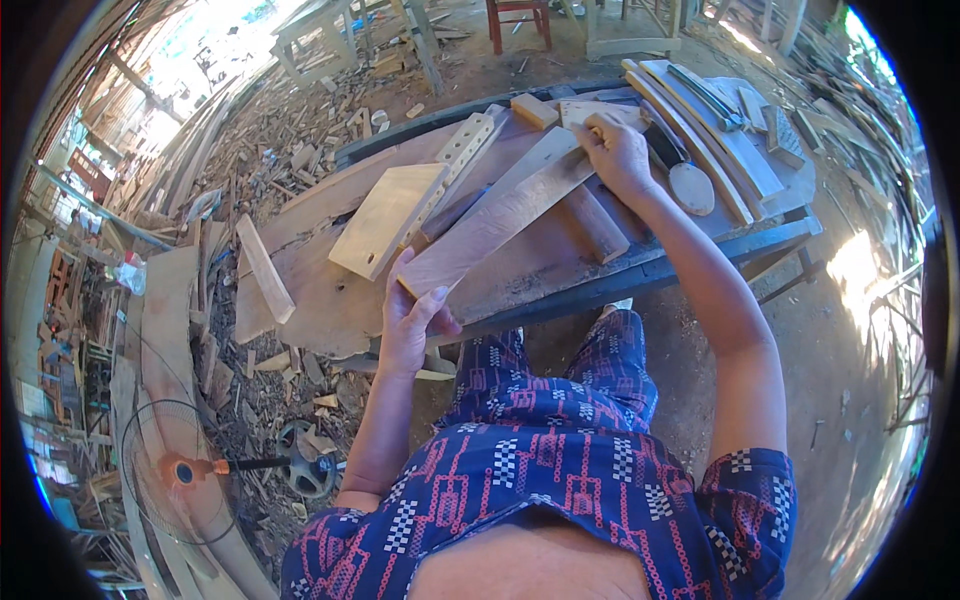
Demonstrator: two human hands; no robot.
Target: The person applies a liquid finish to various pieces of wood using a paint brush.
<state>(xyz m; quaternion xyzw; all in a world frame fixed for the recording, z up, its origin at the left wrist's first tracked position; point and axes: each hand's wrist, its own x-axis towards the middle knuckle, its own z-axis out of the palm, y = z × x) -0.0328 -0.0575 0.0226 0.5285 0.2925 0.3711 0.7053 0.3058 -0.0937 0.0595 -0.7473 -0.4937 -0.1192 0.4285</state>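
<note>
A long, flat wooden board (505,225) slants across the workbench in front of me, its near end lower left and its far end upper right. My left hand (415,315) grips the near end, thumb on the edge and fingers beneath. At the far end my right hand (613,152) is closed on the board's edge, fingertips bent over it. Just beyond the board lies a grey, flat strip (548,152), partly covered. A pale wooden panel (388,215) with a hole near its corner rests left of it, beside a light strip with a row of holes (466,150).
The workbench (300,260) has a worn wooden top. A brown wooden block (597,222) lies near its front edge, with long wooden strips (690,140) at right. Wood scraps (310,140) litter the ground. A standing fan (180,472) is at lower left, a red stool (518,22) at the back.
</note>
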